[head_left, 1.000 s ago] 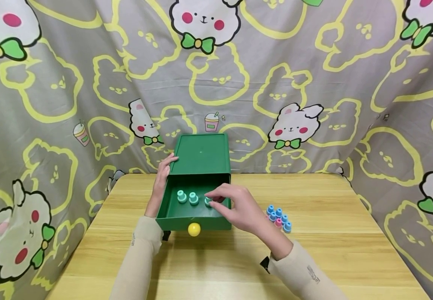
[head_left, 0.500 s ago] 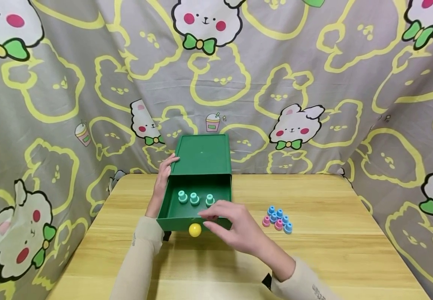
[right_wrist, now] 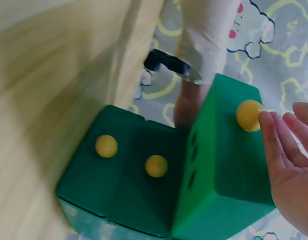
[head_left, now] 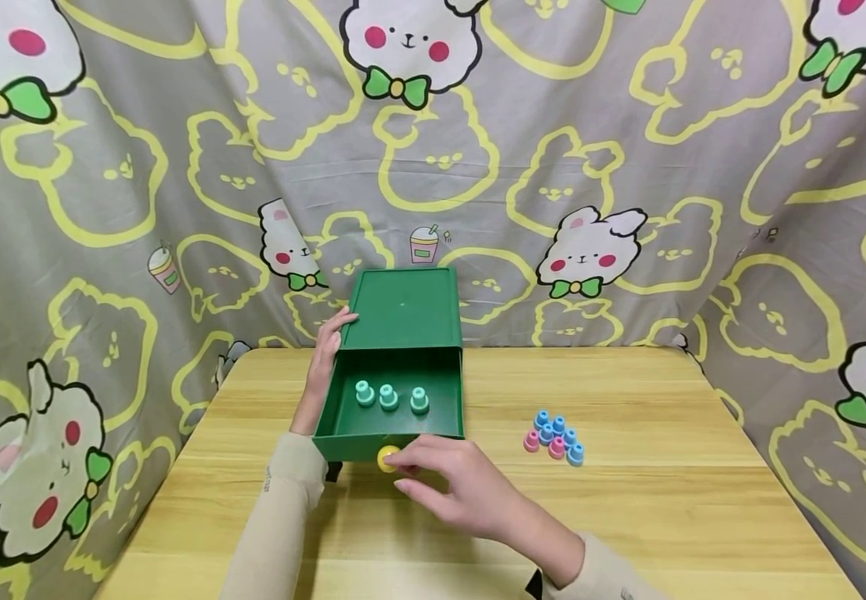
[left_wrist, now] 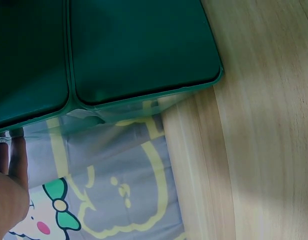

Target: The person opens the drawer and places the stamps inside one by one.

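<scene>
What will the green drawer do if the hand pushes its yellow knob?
The drawer would probably slide straight back, since it sits pulled out of the box. The left hand rests on the box's side, so the box likely stays put. The three teal pegs look small and upright, so a quick push from the right hand might topple them.

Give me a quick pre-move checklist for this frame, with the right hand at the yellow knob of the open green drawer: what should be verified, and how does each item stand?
1. Right hand at the yellow knob: ok, fingertips are at it; a closed grip cannot be told.
2. Left hand steadying the green cabinet: ok, it rests against the cabinet's left side.
3. Three teal pegs sit upright inside the drawer: ok.
4. Nothing overhangs the drawer rim: ok.
5. Blue and pink pegs are clear of the drawer, on the table to its right: ok.
6. Lower drawers are shut: ok in the right wrist view.
</scene>
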Motion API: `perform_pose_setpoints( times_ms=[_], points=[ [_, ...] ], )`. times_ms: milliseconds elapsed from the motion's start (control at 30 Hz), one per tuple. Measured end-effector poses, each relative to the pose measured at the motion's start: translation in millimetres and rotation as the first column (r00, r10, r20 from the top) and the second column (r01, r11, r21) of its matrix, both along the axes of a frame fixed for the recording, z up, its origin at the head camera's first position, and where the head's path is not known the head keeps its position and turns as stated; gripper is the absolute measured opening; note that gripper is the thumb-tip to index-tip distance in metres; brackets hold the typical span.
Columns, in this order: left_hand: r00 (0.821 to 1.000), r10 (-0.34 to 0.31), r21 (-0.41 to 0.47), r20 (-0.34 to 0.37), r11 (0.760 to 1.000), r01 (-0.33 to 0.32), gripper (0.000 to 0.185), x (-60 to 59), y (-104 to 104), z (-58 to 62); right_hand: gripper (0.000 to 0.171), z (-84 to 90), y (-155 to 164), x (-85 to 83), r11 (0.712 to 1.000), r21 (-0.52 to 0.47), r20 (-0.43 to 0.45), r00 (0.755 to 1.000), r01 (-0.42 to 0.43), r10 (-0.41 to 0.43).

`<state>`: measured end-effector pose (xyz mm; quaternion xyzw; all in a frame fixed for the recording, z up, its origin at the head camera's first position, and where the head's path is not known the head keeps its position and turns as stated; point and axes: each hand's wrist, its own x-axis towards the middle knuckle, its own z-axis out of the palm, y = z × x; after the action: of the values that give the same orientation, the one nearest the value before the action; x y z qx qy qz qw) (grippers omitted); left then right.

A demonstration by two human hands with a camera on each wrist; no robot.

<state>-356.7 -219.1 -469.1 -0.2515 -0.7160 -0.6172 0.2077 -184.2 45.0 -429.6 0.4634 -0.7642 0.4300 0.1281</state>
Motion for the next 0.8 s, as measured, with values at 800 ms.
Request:
perform_pose_setpoints(
  times_ms=[800],
  points=[
    [1.0,-0.004,0.0,-0.011,1.0,0.004,0.047,-3.1,-1.2,-1.7,0.042,-22.2,-11.4,1.5,0.997,0.072,0.335,0.94,0.043,-0.065]
  ],
)
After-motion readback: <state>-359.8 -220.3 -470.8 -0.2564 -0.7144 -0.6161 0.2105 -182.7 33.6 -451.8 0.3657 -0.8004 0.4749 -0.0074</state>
